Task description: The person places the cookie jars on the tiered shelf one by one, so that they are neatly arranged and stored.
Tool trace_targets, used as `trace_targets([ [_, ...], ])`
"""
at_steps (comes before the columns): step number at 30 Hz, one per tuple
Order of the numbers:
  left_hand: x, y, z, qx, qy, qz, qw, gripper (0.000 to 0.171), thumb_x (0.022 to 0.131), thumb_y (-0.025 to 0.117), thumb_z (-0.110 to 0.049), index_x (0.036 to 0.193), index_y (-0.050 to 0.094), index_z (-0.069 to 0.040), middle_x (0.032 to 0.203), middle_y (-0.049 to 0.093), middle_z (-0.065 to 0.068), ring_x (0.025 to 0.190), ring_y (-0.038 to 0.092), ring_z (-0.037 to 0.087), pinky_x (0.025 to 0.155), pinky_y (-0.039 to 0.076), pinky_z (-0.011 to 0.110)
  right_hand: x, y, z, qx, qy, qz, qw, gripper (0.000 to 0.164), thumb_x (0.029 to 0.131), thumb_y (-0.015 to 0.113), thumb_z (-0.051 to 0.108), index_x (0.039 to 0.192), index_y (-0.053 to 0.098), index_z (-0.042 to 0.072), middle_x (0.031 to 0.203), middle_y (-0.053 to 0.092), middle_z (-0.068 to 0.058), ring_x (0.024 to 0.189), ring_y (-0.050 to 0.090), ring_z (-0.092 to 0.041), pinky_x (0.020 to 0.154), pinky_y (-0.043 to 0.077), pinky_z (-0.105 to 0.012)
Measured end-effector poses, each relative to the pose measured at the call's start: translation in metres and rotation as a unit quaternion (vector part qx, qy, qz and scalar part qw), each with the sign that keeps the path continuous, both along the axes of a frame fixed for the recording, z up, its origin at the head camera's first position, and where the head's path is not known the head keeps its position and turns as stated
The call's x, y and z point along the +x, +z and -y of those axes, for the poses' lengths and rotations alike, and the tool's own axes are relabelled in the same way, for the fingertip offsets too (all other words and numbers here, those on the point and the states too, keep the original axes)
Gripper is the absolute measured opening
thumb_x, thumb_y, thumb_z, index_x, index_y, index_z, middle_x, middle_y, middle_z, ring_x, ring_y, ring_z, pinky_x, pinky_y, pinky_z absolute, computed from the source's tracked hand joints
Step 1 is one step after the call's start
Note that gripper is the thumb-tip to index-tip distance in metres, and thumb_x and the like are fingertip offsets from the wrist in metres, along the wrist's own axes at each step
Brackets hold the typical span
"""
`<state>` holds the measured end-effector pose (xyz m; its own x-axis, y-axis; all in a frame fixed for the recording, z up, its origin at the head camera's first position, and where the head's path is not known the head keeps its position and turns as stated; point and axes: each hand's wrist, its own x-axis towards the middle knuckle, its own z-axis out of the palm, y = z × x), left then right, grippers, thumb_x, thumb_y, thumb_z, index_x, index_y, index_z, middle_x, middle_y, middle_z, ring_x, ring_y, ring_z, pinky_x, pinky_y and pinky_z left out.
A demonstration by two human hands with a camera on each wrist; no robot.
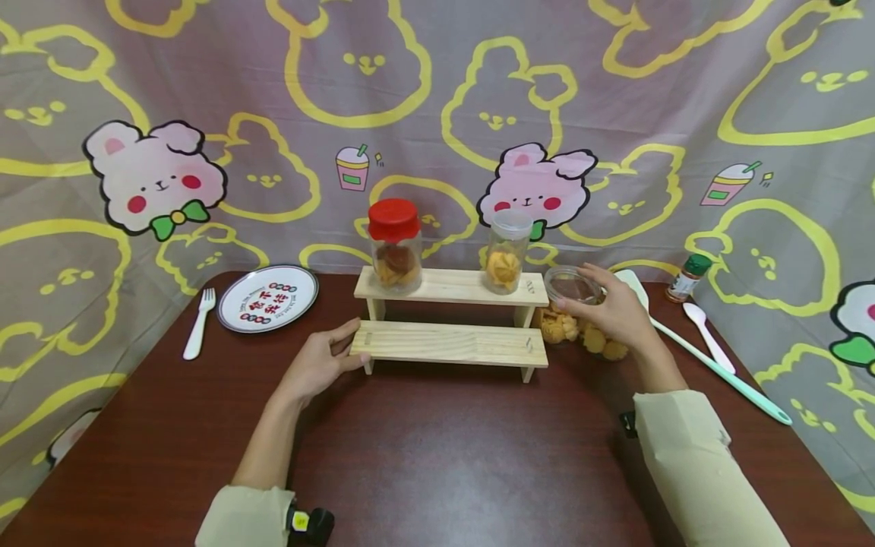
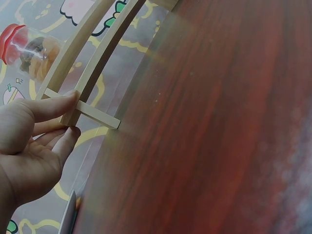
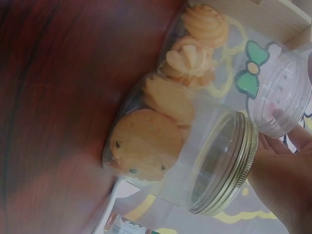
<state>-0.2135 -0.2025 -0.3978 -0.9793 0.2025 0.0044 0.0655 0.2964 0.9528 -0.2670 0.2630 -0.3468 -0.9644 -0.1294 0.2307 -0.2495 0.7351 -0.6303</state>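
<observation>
A two-tier wooden shelf [image 1: 444, 342] stands on the table. My left hand [image 1: 321, 361] pinches the left end of its lower board, thumb and fingers on either side in the left wrist view. On the upper tier are a red-lidded jar [image 1: 396, 254] of cookies and a clear-lidded jar [image 1: 504, 262] with a swirled cookie. To the shelf's right, my right hand [image 1: 611, 308] grips the clear-topped jar [image 1: 559, 327] of swirled cookies by its top. Beside it, in the right wrist view, stands a gold-rimmed jar [image 3: 195, 161] of round cookies, its top hidden behind my hand in the head view.
A patterned white plate [image 1: 270, 298] and a white fork [image 1: 199, 324] lie at the left. At the right are a pale green-handled spatula [image 1: 718, 368], a white spoon [image 1: 709, 338] and a green-capped bottle [image 1: 688, 279]. A printed curtain [image 1: 437, 152] hangs behind the table.
</observation>
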Motion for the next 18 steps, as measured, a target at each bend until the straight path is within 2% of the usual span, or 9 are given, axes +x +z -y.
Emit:
trace_targets([
  [18, -0.0002, -0.001, -0.0002, 0.008, -0.002, -0.001, 1.0, 0.069, 0.093, 0.071, 0.002, 0.151, 0.034, 0.012, 0.16, 0.03, 0.024, 0.141, 0.037, 0.032, 0.108, 0.043, 0.027, 0.0023, -0.0019, -0.0016, -0.026, -0.011, -0.045, 0.999, 0.077, 0.08, 0.087, 0.035, 0.137, 0.058, -0.008, 0.145, 0.049, -0.026, 0.136, 0.04, -0.047, 0.107, 0.039, -0.066],
])
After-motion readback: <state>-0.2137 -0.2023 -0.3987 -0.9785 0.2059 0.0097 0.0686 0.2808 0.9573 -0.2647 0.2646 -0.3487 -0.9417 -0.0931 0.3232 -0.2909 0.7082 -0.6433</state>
